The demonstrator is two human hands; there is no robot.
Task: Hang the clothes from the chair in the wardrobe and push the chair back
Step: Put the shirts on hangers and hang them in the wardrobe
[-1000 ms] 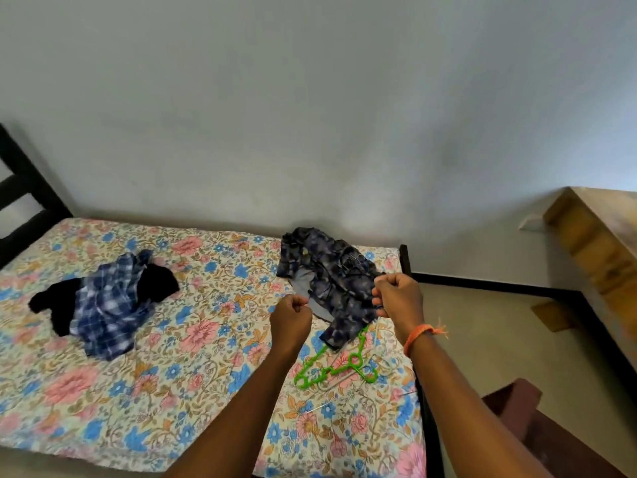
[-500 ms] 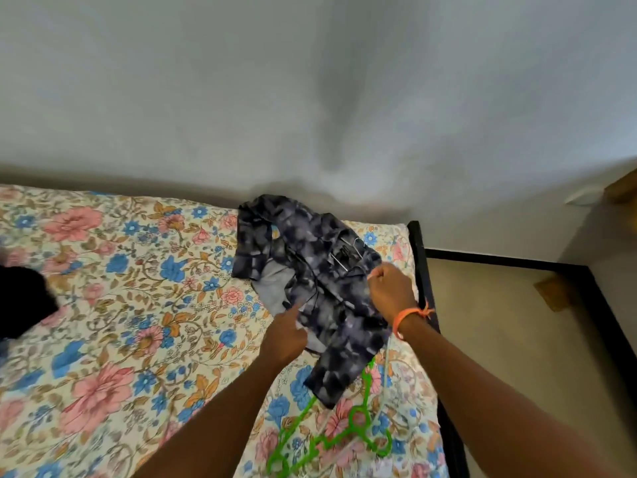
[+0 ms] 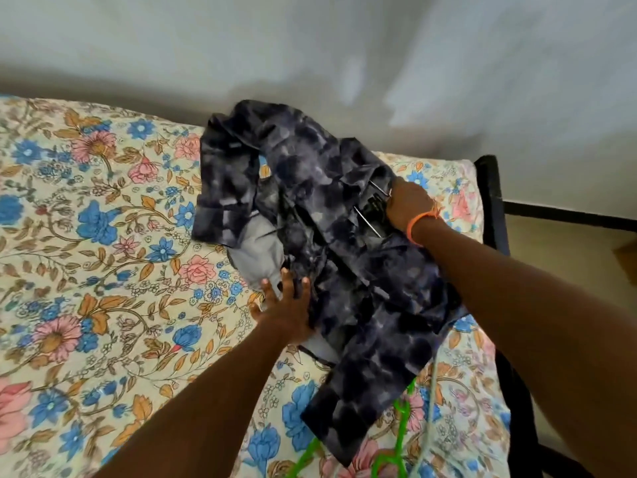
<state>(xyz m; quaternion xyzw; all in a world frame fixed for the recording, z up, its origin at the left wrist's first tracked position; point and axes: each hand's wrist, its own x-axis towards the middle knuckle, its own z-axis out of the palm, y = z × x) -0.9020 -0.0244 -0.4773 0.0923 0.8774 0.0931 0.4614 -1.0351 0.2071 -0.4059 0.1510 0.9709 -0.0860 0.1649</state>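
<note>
Shirt spread on the floral bed

Shirt (image 3: 344, 243), dark mottled blue, lies on the flowered bedsheet (image 3: 103, 236), partly over a green hanger (image 3: 396, 453) at the near edge. Left hand (image 3: 286, 308) presses it with straight fingers; right hand (image 3: 408, 205), farther off, grips its collar. Earlier both fists held it; a white wall (image 3: 310, 46) stands behind.
</note>
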